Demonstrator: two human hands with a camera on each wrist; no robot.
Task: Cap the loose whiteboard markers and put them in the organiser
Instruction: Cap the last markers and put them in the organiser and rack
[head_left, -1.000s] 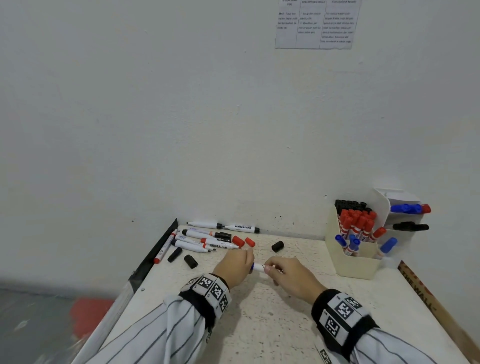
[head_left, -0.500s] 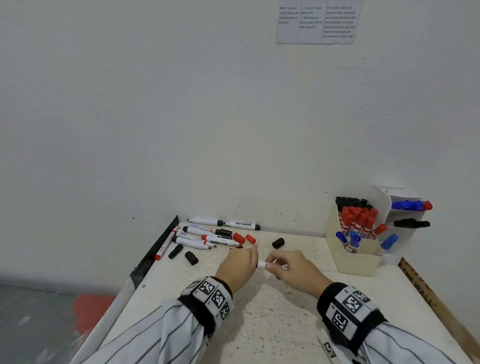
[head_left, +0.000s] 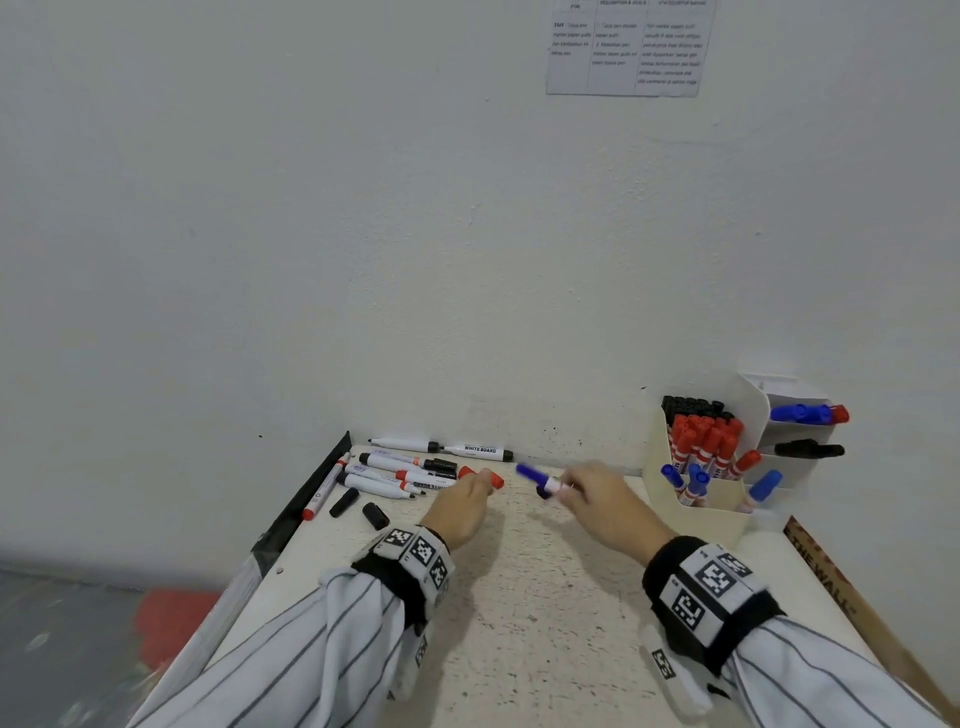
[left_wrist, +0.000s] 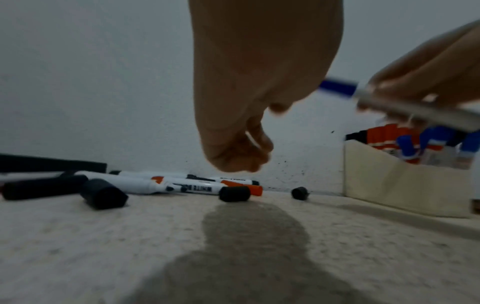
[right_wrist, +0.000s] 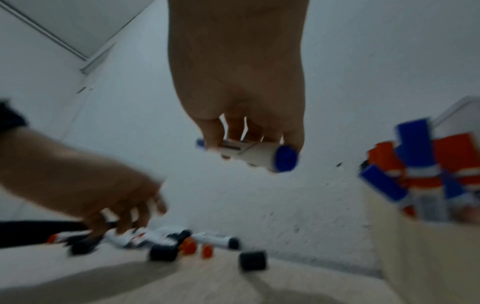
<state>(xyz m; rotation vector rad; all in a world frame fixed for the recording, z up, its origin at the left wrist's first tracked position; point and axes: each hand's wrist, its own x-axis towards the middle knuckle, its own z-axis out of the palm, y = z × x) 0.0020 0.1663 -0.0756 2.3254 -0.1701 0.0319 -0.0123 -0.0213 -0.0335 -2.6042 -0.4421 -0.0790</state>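
Note:
My right hand (head_left: 563, 488) holds a white marker with a blue cap (head_left: 531, 474) on it, lifted above the table; in the right wrist view its fingers (right_wrist: 210, 133) curl round the barrel (right_wrist: 255, 153). My left hand (head_left: 475, 491) holds nothing, its fingers (left_wrist: 249, 158) loosely curled over a red cap (head_left: 497, 481). Several uncapped markers (head_left: 395, 470) lie at the back left with loose black caps (head_left: 375, 515) beside them. The cream organiser (head_left: 717, 527) stands at the right, full of red, black and blue markers.
A white tiered holder (head_left: 795, 431) behind the organiser carries blue and black markers lying flat. A black bar (head_left: 311, 493) runs along the table's left edge. A brown cardboard strip (head_left: 831, 571) lies at the right. A paper sheet (head_left: 628, 47) hangs on the wall.
The hands, joined on the marker before, have parted. My right hand has lifted the blue-capped marker and moved right; my left hand let go and moved left to the red cap.

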